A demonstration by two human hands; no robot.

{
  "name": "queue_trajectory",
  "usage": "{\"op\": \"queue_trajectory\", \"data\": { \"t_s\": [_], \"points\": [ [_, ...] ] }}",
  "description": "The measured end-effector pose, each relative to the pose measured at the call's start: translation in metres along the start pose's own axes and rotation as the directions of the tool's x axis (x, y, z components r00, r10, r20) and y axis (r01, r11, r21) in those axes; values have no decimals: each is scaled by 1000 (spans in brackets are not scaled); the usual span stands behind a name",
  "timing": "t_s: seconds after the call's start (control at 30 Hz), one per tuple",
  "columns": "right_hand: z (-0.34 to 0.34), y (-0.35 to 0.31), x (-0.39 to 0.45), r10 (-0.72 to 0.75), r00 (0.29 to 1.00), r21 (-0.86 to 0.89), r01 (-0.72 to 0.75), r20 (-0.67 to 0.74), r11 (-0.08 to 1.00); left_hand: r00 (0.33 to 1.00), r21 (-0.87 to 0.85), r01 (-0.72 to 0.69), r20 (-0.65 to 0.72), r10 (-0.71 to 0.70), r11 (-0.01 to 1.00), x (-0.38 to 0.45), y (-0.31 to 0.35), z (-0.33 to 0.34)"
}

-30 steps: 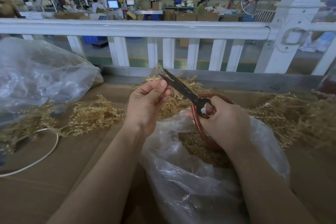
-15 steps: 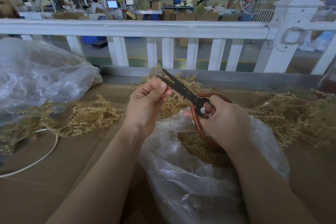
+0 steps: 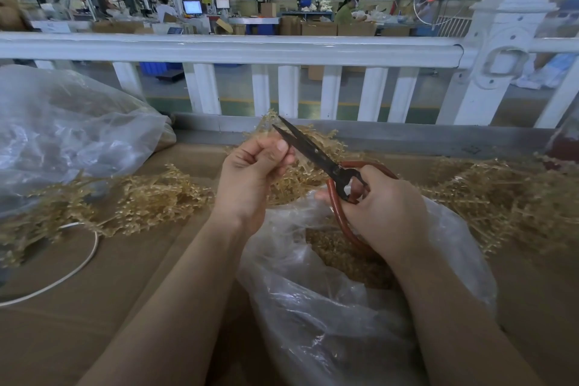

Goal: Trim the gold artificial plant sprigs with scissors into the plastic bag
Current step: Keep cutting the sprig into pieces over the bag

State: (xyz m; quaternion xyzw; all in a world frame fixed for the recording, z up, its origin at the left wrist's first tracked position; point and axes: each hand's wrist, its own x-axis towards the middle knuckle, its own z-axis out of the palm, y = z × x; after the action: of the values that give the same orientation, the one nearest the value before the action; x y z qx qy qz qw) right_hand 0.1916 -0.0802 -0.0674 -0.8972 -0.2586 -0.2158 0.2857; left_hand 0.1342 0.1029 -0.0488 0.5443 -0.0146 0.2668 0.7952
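Because the cut pieces must fall into the clear crumpled plastic bag (image 3: pixel 329 307), both hands work directly above its open mouth, which lies on the brown cardboard-covered table (image 3: pixel 125 291) just in front of the person. The left hand (image 3: pixel 250 175) is raised, with thumb and fingers pinched together near the blades; I judge that it holds a thin gold sprig there, but the piece itself is too small to see clearly. The right hand (image 3: pixel 385 210) is curled round the reddish-brown loop handles of the dark metal scissors (image 3: pixel 316 155), and the blades point up and to the left, slightly parted at the tips, so a cut seems to be in preparation. The two hands are near each other but do not touch.

The gold artificial plant sprigs (image 3: pixel 156 197) lie in loose heaps on the table, to the left, behind the hands and to the right, probably so either side is easy to reach. Inside the bag a layer of gold trimmings (image 3: pixel 341 254) is already collected, so the task is well in progress, with many sprigs left.

A second large clear plastic bag (image 3: pixel 69 135) rests at the far left, and a thin white cable (image 3: pixel 84 260) curves over the table. A white railing (image 3: pixel 238 47) stands behind the table.
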Motion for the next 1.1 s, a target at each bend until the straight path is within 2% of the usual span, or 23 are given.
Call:
{"op": "queue_trajectory", "data": {
  "t_s": [0.2, 0.33, 0.67, 1.1],
  "points": [
    [0, 2, 2, 7, 1000, -5, -7, 19, 1000, 997, 187, -80, 31, 75, 979, 2, -6, 0],
    [1, 3, 2, -7, 1000, -40, 7, 9, 999, 991, 258, -114, 98, 91, 959, 0, -5, -1],
    [1, 7, 3, -9, 1000, -115, 12, 27, 993, 994, 282, -73, 94, 48, 956, -1, -4, -2],
    [1, 7, 0, -36, 999, -42, 36, 6, 998, 988, 228, -60, 155, 24, 972, -3, 0, 2]
  ]
}}
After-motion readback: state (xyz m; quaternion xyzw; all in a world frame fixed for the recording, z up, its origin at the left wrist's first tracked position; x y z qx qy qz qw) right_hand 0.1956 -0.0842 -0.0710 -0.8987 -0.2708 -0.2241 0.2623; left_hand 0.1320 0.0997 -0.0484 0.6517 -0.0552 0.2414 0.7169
